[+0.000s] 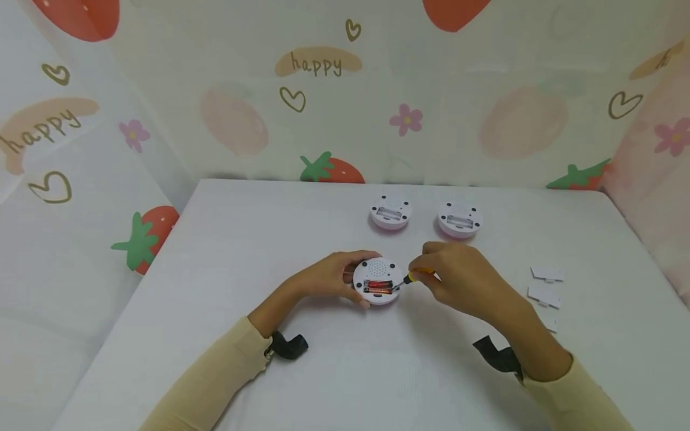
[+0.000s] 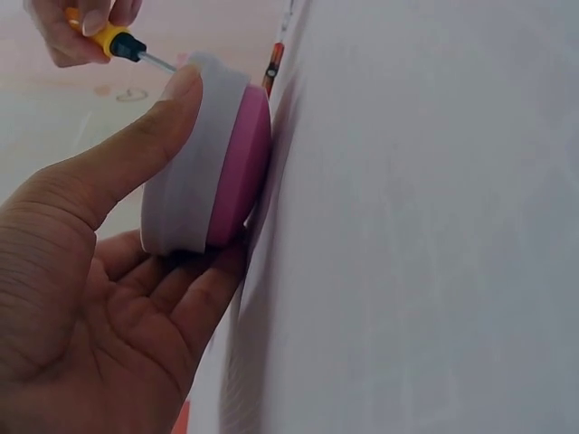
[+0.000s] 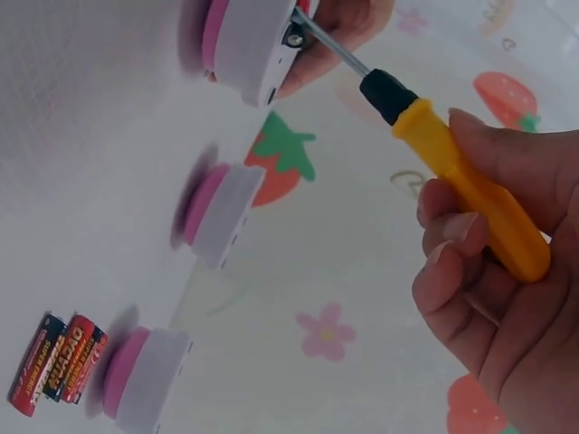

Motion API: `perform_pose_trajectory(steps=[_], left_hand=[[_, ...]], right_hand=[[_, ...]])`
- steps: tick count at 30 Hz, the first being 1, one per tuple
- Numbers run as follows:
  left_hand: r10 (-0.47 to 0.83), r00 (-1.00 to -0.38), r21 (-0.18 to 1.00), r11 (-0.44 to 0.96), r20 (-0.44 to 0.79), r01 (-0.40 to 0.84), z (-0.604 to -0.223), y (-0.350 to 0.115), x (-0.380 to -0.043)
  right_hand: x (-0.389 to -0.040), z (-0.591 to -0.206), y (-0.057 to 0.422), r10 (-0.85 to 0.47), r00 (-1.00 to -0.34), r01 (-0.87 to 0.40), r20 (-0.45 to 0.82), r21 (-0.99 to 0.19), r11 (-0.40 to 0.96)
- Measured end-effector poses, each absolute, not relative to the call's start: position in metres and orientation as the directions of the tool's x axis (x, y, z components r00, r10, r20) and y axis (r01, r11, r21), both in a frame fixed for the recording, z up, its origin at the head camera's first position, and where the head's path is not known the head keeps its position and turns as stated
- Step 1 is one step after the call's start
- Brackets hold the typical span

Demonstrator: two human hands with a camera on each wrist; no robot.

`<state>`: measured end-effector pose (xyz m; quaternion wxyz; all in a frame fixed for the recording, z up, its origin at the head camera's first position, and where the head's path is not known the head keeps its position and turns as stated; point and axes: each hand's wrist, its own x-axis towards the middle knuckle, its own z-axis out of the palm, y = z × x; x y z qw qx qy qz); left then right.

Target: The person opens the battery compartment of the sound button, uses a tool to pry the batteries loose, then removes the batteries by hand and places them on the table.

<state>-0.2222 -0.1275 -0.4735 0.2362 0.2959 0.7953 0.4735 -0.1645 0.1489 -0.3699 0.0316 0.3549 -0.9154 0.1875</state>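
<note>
My left hand (image 1: 329, 276) holds a round white-and-pink battery-powered device (image 1: 377, 267) by its side, thumb along the near rim. Its underside faces up, with speaker holes and small dark feet. Two red batteries (image 1: 378, 285) lie side by side in its uncovered compartment. In my right hand (image 1: 463, 278) is a screwdriver with a yellow handle (image 3: 493, 203) and black collar, gripped between thumb and curled fingers. The metal tip reaches the compartment's right end, at the batteries. From the left wrist, the device's pink lower part (image 2: 242, 163) shows close over the table.
Two similar devices, a left one (image 1: 390, 223) and a right one (image 1: 460, 230), lie underside up farther back, their battery compartments uncovered. Several loose batteries (image 3: 77, 357) lie by one of them. White compartment covers (image 1: 544, 296) form a column on the right of the white table (image 1: 259, 221).
</note>
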Motion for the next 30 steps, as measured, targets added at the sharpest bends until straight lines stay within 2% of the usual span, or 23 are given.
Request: perform_pose_trajectory(steps=[15, 23, 30], left_hand=[[0.687, -0.725, 0.886, 0.371, -0.061, 0.277, -0.476, -0.129, -0.222], [0.678, -0.732, 0.877, 0.394, -0.073, 0.277, -0.478, -0.13, -0.221], [0.672, -0.737, 0.865, 0.407, -0.067, 0.293, -0.478, -0.129, -0.222]], right_hand=[[-0.165, -0.375, 0.142, -0.682, -0.69, -0.719, 0.245, -0.345, 0.604], [-0.161, -0.38, 0.142, -0.673, -0.696, -0.714, 0.251, -0.334, 0.615], [-0.161, -0.401, 0.159, -0.575, -0.741, -0.67, 0.348, -0.448, 0.592]])
